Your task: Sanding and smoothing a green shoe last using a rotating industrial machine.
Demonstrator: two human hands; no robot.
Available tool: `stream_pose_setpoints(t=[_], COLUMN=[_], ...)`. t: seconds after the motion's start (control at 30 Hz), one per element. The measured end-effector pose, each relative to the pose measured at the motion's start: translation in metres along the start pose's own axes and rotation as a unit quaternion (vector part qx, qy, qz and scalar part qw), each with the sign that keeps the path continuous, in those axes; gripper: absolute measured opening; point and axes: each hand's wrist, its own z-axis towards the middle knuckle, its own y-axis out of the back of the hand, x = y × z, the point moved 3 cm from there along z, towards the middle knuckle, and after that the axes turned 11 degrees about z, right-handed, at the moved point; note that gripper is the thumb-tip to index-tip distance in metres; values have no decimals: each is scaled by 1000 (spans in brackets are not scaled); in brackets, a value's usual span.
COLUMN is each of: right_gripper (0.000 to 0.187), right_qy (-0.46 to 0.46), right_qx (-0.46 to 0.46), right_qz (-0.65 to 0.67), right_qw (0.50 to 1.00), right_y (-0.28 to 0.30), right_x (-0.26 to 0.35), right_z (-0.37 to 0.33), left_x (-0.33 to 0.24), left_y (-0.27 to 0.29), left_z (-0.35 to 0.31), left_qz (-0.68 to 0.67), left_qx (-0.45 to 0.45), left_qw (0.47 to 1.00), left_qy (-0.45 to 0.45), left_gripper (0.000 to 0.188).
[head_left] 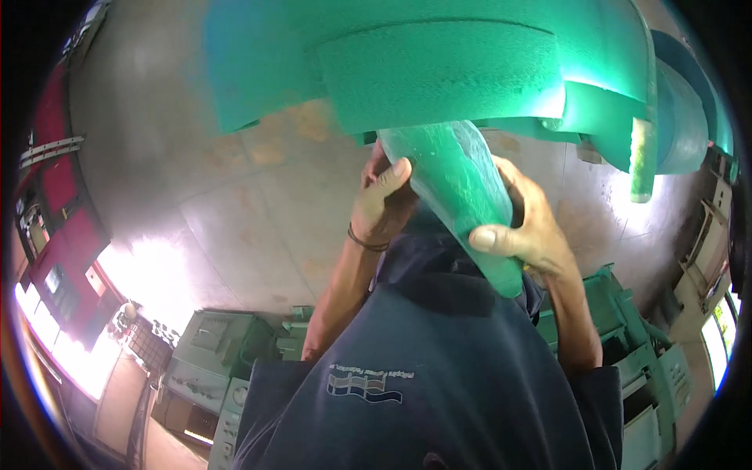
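The left hand [381,202] and right hand [533,231] hold the tilted green piece [462,196] from opposite sides, between shirt [470,368] and green sheet [442,74], thumbs uppermost, probably so it stays steady

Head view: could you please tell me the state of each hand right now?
Left hand: at the left edge of the shiny green piece; its grip cannot be told.
Right hand: closed, holding the shiny green piece.
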Motion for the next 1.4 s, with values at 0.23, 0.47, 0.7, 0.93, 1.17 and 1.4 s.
stream_pose_setpoints(t=[0.23,0.47,0.7,0.93,1.17,1.4], right_gripper=[91,96,87,75,59,54], right_qy=[4,-96,-16,-12,58,42], right_qx=[52,2,13,-68,-57,-150], right_qz=[-56,-123,-117,147,243,172], right_qw=[997,988,993,987,967,973], right_y=[-13,-6,12,39,19,16], right_x=[18,23,26,7,-21,-5], right_z=[55,27,-38,-23,30,-6], left_x=[11,9,-1,-8,-26,-12], left_y=[45,28,-6,14,45,44], left_z=[7,3,-13,-21,-30,-22], left_qz=[-93,-92,-7,41,46,-3], left_qx=[-70,-34,-43,-105,-137,-99], left_qw=[992,995,999,994,984,993], left_qy=[-48,-32,18,2,-106,-66], left_gripper=[53,51,52,48,42,44])
